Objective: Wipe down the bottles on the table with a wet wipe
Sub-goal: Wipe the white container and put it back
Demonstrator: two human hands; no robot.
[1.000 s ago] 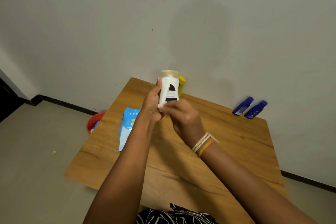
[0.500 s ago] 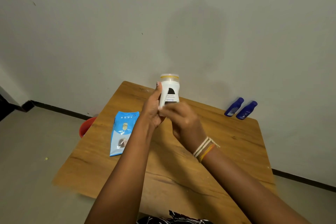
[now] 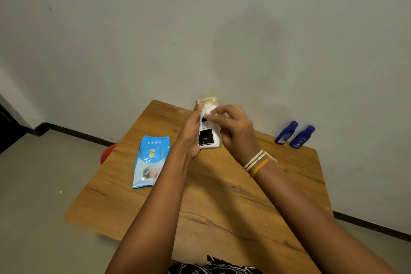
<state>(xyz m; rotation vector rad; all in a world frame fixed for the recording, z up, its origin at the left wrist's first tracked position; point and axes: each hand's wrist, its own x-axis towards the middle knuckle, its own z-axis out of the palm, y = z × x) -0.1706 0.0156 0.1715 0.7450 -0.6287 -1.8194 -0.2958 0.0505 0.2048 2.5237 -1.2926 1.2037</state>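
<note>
arms: both bare to the bottom frame edge, no sleeves in view
right wrist: a stack of thin thread bands (image 3: 259, 163), several cream cords, then orange and yellow strands below them
clothing: black-and-white patterned fabric (image 3: 213, 266) at the bottom edge
left wrist: nothing worn

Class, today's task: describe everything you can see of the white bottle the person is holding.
The white bottle looks like smooth plastic, with a black label panel and small print on its front and a yellow band around the cap at the top. It is held above the wooden table, roughly upright and tilted slightly. The left hand grips its side; the right hand presses a white wet wipe against its upper part.
</note>
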